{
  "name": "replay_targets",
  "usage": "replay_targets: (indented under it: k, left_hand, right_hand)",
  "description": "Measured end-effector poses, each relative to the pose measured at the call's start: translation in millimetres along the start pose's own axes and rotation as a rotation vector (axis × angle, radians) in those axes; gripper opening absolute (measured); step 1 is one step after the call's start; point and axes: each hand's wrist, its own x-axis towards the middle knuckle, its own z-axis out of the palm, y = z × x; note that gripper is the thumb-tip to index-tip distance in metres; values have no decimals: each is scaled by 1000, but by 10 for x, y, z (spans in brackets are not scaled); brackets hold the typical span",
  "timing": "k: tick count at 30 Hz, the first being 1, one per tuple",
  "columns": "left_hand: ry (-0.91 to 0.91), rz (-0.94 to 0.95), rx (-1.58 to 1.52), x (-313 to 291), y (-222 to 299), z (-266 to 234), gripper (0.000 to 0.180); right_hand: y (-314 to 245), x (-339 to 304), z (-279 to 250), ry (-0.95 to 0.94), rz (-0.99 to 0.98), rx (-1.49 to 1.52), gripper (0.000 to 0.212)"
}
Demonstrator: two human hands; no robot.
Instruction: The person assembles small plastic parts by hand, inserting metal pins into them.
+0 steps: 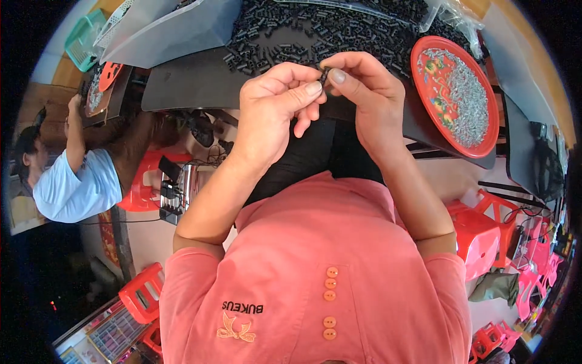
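Observation:
In front of my body, at the near edge of the dark table, my left hand pinches a small black plastic part between thumb and forefinger. My right hand meets it there, its thumb and forefinger closed on the other side of the same part. Fingertips cover most of the part, so its full shape is hidden, as is anything smaller between the right fingertips. Just beyond both hands spreads a heap of similar short black plastic parts. Right of my right hand sits a red patterned tray with many small silvery metal pieces.
A translucent plastic bin stands on the table at the left. Clear plastic bags lie at the far right. Another person in a light blue shirt sits at the left by a second table. Red stools stand around.

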Motion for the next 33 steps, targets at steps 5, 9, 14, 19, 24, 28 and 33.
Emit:
replay_targets:
  k: [5,9,14,19,24,28,33]
  left_hand:
    - [4,7,10,-5,18,29,13]
    - [24,3,36,-7,6,49,12]
    - [57,14,93,-28,-18,73,12]
    - [62,10,113,-43,4,67,11]
    - [64,48,212,-27,-18,59,11]
    - [66,-16,130,-19,-51,33,11]
    - [74,-109,92,-14,-65,-12,11]
  right_hand:
    - [-27,-47,15,23,-36,-88,14]
    - [-8,-78,44,37,-84,-118,13]
    - [6,-134,107,77,-78,-111,11]
    - [15,-98,-7,48,-368,-593,9]
    - [-10,-65,-27,-18,-406,-615,9]
    - [-17,-36,-68,-49,-478,-716,10]
    - [-2,-41,-101,-109,-443,-742,12]
